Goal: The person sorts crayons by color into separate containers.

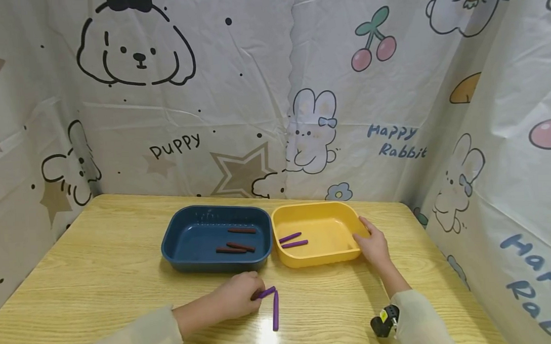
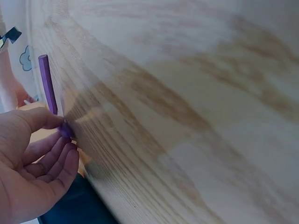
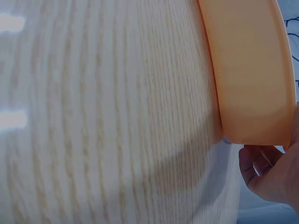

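Note:
My left hand is low over the table in front of the trays, pinching a purple crayon between thumb and fingertips. In the left wrist view that crayon is mostly covered by the fingers. A second purple crayon lies on the table just right of it. My right hand grips the right rim of the yellow tray, thumb over the inside and fingers outside. Two purple crayons lie at the left inside this tray.
A dark blue tray stands against the yellow tray's left side, holding three brown crayons. Both stand on a wood-grain table. Behind and beside it hangs a printed curtain.

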A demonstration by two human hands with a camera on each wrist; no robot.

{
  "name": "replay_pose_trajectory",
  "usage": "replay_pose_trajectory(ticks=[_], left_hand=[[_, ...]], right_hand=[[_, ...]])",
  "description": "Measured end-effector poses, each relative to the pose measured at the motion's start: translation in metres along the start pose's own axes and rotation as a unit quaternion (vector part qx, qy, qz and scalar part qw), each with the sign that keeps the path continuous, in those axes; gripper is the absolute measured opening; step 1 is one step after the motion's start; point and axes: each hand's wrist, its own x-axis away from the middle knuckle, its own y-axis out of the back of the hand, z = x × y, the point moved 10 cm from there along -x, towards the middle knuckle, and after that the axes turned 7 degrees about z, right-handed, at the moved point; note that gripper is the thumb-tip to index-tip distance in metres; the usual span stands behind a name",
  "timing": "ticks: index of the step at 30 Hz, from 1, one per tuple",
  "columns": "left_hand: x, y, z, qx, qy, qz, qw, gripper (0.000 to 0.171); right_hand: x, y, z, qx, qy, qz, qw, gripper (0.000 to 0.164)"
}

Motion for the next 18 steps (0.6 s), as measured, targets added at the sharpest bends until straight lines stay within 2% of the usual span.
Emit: replay_pose_trajectory(ticks=[11,18], left_hand=[[0.005,0.01,0.001,0.016,0.005,-0.005,0.9998,0.006],[0.009,0.025,-0.003,0.012,-0.015,-0.019,0.9996,0.006]], right_hand=[[0.001,0.0,0.002,-0.005,0.01,0.0,1.0,0.059],[0.0,0.0,0.001,-0.004,0.012,0.001,1.0,0.06]])
